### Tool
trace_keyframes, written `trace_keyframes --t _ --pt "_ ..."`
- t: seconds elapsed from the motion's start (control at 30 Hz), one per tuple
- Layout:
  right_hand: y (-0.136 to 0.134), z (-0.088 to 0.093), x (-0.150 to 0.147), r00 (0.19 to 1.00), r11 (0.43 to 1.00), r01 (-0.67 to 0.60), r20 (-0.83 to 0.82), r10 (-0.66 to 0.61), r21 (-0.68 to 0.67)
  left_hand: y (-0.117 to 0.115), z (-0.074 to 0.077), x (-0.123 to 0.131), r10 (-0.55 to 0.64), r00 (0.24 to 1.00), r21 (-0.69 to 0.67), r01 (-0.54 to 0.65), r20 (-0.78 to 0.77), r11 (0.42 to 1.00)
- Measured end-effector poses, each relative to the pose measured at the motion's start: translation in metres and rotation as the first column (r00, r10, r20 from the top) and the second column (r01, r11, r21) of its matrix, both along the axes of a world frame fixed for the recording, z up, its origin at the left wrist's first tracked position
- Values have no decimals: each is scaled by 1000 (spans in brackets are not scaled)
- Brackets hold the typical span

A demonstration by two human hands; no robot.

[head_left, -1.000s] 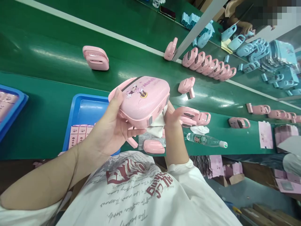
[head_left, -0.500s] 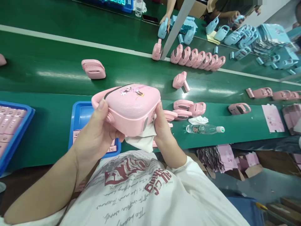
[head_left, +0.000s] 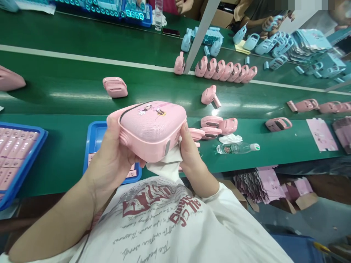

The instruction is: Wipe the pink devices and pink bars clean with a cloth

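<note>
Between my two hands, in front of my chest, is a pink portable speaker (head_left: 153, 126) with a mesh front, a cartoon print on it and a handle at its left end. My left hand (head_left: 112, 149) is wrapped round the handle end, thumb on top and fingers below. At the other end my right hand (head_left: 189, 149) presses on the speaker's side. A white cloth (head_left: 167, 162) hangs under the speaker by my right hand; part of it is hidden. Below my left hand a blue tray (head_left: 94, 128) with small pink boxes partly shows.
Pink speakers (head_left: 219, 126) and a water bottle (head_left: 237, 148) lie to the right on the green table. A row of speakers (head_left: 226, 69) stands beside a metal post (head_left: 201, 34). Another blue tray (head_left: 41, 140) is at left. Co-workers and blue speakers (head_left: 265, 45) are across the table.
My hands keep hold of the speaker, nearly still. Across the table, a co-worker's hand has left a blue speaker. At far left a pink object has come further into view.
</note>
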State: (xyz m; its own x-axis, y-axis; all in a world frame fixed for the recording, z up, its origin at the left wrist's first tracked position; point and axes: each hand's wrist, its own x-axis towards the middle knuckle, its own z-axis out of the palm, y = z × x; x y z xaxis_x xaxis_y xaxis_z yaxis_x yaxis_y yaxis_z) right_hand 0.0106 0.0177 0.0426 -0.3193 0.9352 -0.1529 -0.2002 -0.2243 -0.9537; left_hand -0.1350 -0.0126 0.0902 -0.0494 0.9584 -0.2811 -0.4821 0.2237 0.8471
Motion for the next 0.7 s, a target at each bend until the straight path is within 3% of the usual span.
trace_keyframes --t 0.37,0.5,0.6,0.7 --pt "-4 -6 2 997 1000 19 -77 -20 -11 -1 -3 -1 -78 997 -56 78 1 995" --pt "6 -12 18 991 999 -11 -133 18 53 4 -3 -1 -56 997 32 58 -54 998" --pt "25 -18 38 979 990 -121 -159 131 70 7 -19 -8 -164 981 26 168 -106 985" --pt "44 -22 56 975 972 -224 31 222 71 11 -47 -14 -372 905 -116 355 -204 928"
